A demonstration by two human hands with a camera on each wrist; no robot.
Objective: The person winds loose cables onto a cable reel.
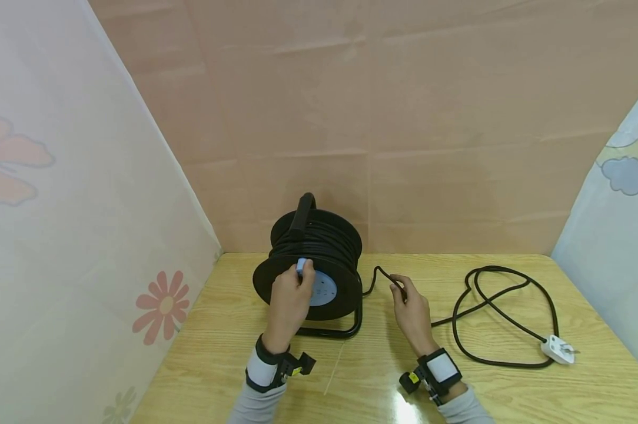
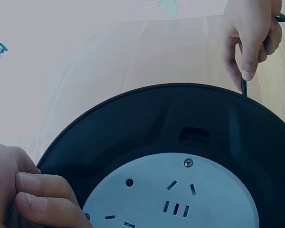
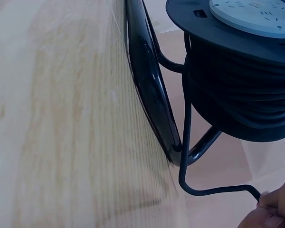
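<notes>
A black cable reel (image 1: 319,235) stands on the table, wound with black cable under a carrying handle (image 1: 300,219). My left hand (image 1: 291,294) grips the light-blue crank knob (image 1: 301,265) on its front flange. The left wrist view shows the curled fingers (image 2: 50,190) beside the pale socket panel (image 2: 223,194); the knob itself is hidden there. To the right of the reel, my right hand (image 1: 413,315) pinches the loose black cable (image 1: 385,272). In the right wrist view, that cable (image 3: 186,128) runs from the reel, bends near the frame foot and reaches the fingertips.
Beyond my right hand, the cable's free end lies in loose loops (image 1: 554,306) and finishes in a white plug (image 1: 558,350). The reel's tubular frame (image 1: 326,334) rests on the wooden table (image 1: 372,377). A brown backdrop (image 1: 430,147) rises behind; patterned sheets flank both sides.
</notes>
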